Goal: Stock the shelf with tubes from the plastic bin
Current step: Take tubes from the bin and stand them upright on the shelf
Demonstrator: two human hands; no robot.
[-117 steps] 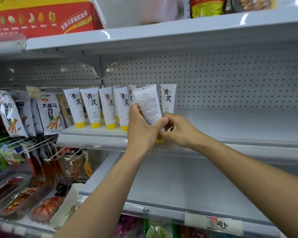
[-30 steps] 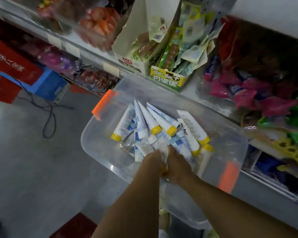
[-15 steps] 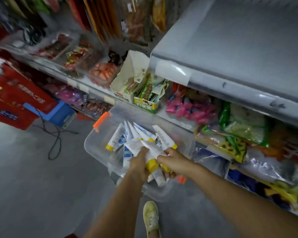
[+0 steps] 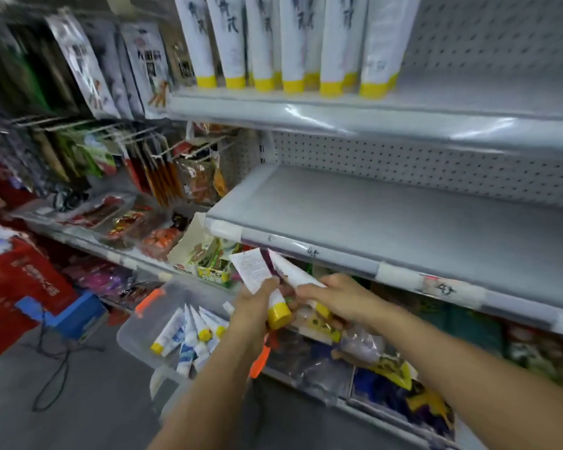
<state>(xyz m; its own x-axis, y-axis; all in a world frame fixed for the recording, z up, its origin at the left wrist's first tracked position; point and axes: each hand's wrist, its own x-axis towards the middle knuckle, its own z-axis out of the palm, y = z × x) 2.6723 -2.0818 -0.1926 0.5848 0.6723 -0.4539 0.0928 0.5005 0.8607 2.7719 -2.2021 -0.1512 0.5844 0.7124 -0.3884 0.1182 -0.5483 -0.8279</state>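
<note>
We're partway: plastic bin [image 4: 134,336], low left, holds several loose tubes [image 4: 189,339]. Left hand [image 4: 257,306] grips one tube [image 4: 252,271], right hand [image 4: 338,297] grips a second tube [image 4: 294,272], both between bin and top shelf [image 4: 403,125]. Yellow caps down toward us, crimps up-left, long axes tilted. Shelf carries a row [image 4: 293,43] standing cap-down.

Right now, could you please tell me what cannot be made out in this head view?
Head view:
- shelved tubes: upper ends cut off by the top edge, lettering blurred.
- plastic bin: near side hidden behind the left forearm, contents uncountable.
- tube in the right hand: label hidden by fingers and blur.
- tube in the left hand: print too small to read.
- hanging packets: motion-blurred.
</note>
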